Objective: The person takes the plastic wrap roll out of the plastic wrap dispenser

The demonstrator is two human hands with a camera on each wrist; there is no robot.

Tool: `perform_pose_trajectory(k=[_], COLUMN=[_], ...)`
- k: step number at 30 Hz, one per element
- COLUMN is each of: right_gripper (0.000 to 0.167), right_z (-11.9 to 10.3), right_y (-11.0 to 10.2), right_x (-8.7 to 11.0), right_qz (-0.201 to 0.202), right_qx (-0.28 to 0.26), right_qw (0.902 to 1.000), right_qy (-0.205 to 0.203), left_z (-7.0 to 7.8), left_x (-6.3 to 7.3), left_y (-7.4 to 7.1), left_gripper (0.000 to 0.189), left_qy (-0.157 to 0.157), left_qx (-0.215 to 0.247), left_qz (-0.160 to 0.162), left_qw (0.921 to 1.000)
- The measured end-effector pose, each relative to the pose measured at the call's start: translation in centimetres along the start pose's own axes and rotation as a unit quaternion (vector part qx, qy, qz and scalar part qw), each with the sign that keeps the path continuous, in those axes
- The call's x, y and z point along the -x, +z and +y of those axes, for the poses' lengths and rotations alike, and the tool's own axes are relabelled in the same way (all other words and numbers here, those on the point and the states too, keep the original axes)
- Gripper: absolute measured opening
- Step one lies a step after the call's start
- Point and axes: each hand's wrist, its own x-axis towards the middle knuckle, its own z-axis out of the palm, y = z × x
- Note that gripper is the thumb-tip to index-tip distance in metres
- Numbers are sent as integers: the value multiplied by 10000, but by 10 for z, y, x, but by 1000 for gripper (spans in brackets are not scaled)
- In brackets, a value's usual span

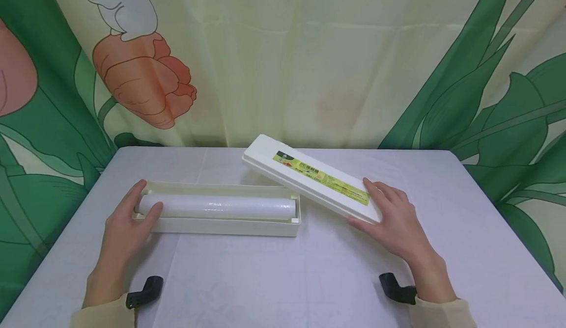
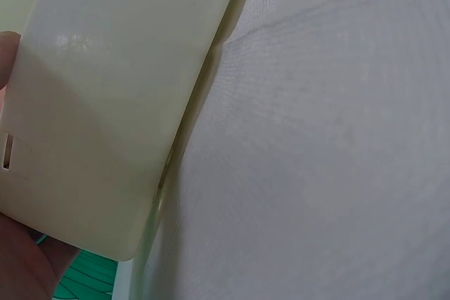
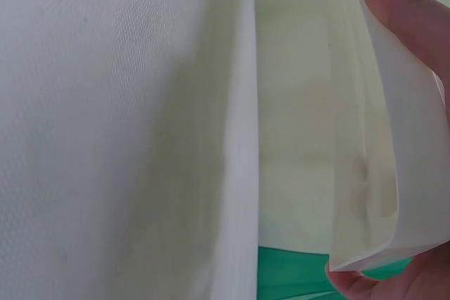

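Note:
A long white cling film box (image 1: 230, 228) lies uncovered on the table, with a roll of cling film (image 1: 221, 206) inside it. My left hand (image 1: 126, 230) grips the box's left end, thumb at the front and fingers round the far side. In my right hand (image 1: 393, 222) is the white box lid (image 1: 265, 155), pinched at its right end between thumb and fingers. The lid slants up to the left, off the box, its yellow-green label (image 1: 323, 178) upward. The right wrist view shows the lid's hollow underside (image 3: 351, 152). Part of each hand is cut off in the wrist views.
A white cloth covers the table (image 1: 265, 279). Behind its far edge hangs a curtain (image 1: 283, 63) printed with leaves, a carrot and a rabbit. A black camera mount sits on each wrist, one left (image 1: 146, 293) and one right (image 1: 395, 288).

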Motion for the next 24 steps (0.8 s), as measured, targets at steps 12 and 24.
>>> perform_pose_trajectory(k=[12, 24], right_gripper=[95, 96], right_z=[7, 13], right_y=[-5, -8], right_x=[6, 13], right_qz=[-100, -99], right_qx=[80, 44], right_qw=[9996, 9993], right_qy=[236, 367], left_z=[-2, -2], left_x=[0, -1], left_y=[1, 0], left_gripper=[68, 68], left_qy=[-7, 21], left_qx=[-17, -7], left_qz=[-14, 0], left_qw=[10000, 10000])
